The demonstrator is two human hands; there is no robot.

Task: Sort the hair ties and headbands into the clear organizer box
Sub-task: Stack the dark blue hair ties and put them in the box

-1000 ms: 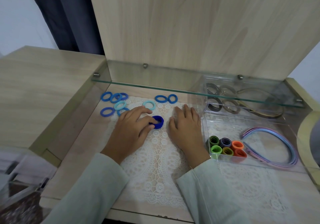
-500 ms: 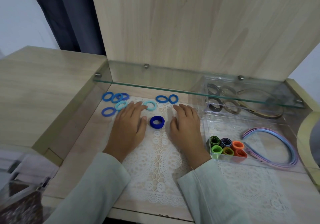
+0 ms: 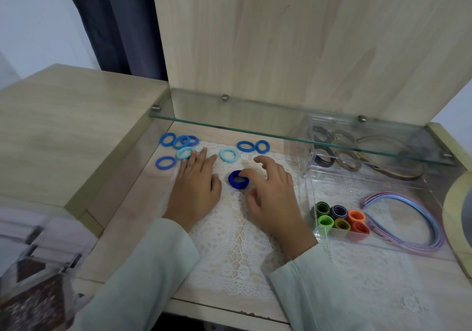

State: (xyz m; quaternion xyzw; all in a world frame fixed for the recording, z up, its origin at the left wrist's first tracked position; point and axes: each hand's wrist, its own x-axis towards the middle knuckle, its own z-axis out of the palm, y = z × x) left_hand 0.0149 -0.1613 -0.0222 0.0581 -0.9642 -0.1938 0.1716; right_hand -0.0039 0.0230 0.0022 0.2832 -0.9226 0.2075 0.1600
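A stack of dark blue hair ties point(image 3: 237, 179) stands on the lace mat between my hands. My right hand point(image 3: 272, 192) hovers beside it with fingers curled and spread, a fingertip at the stack's right edge, holding nothing. My left hand point(image 3: 195, 180) lies flat on the mat, its fingertips near a light blue tie point(image 3: 184, 153). Another light blue tie point(image 3: 228, 155) and several mid-blue ties point(image 3: 178, 141) lie loose further back. The clear organizer box point(image 3: 316, 174) at the right holds rolled coloured ties point(image 3: 339, 219) and pastel headbands point(image 3: 413, 218).
A glass shelf point(image 3: 293, 128) overhangs the back of the recess, above dark ties and a brown headband point(image 3: 390, 167) in the box's rear compartments. A raised wooden top point(image 3: 71, 126) borders the left. A lace mat point(image 3: 240, 238) covers the surface.
My left hand let go of the dark blue stack and moved left to lie flat. My right hand lifted off the mat and reached its fingers to the stack.
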